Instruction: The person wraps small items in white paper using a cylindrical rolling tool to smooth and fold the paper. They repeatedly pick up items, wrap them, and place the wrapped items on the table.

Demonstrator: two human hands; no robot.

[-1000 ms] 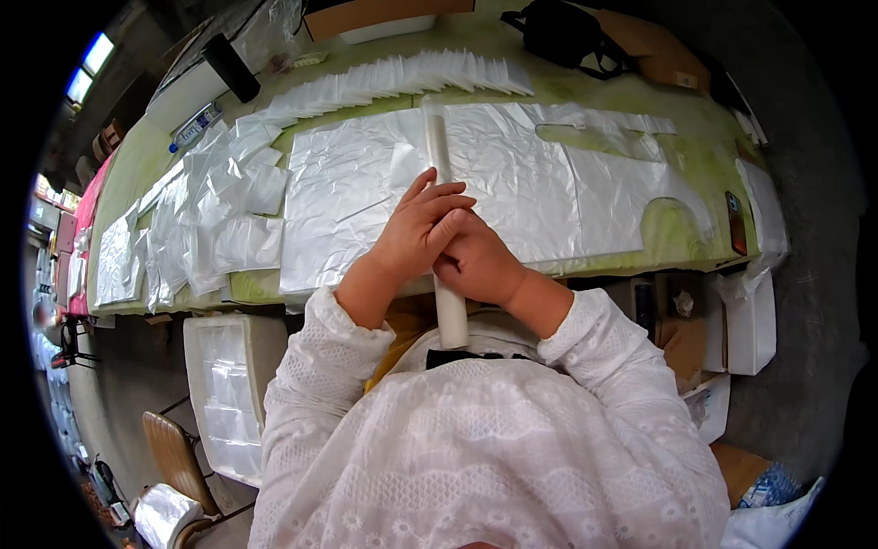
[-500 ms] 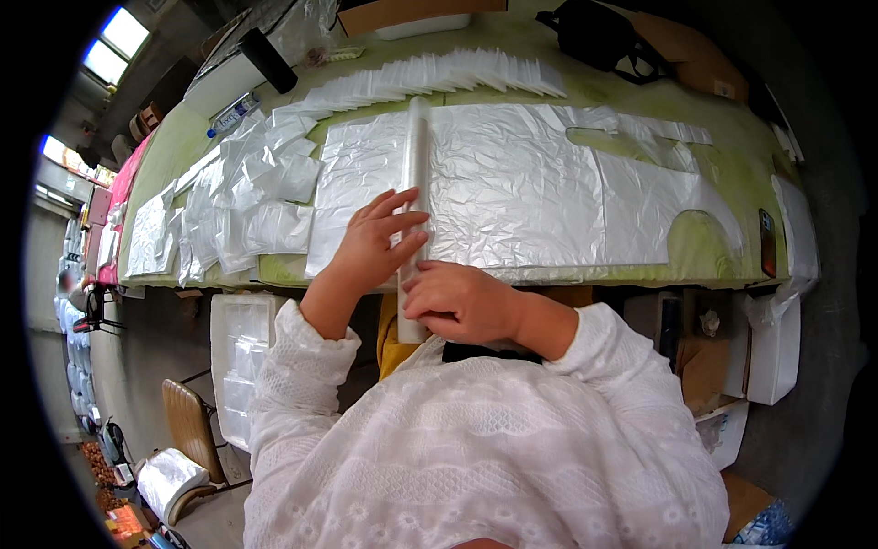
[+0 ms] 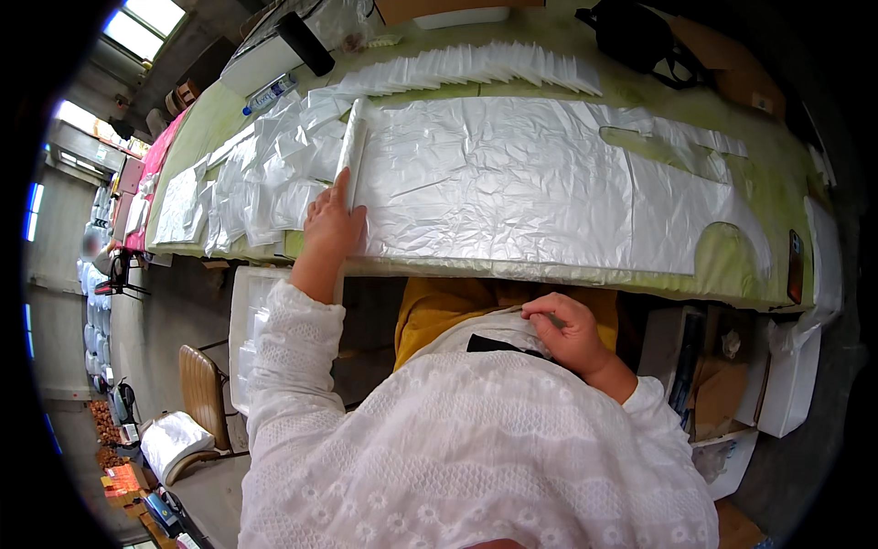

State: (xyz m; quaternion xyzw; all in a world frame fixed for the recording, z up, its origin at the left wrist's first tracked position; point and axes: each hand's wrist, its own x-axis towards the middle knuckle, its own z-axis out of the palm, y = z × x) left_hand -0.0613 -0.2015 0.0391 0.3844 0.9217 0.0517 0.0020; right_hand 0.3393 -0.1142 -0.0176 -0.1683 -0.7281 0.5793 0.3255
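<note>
A roll of clear plastic film or bags lies across the bed-like table at the left end of a flat, wrinkled, translucent plastic sheet. My left hand is wrapped over the roll's near end, thumb on one side and index finger stretched along it. Over my lap, off the table edge, my right hand is closed, its fingers curled by the hem of my white shirt. Whether anything is between those fingertips is hidden. A black strip shows at the hem.
Loose plastic bags are heaped left of the roll. Behind runs a fanned row of bags. A water bottle, black cylinder, black bag and phone lie around the table. Left stands a chair.
The roll has shifted left across the table under my left hand, uncovering more of the sheet. My right hand has left the roll and dropped right to my lap.
</note>
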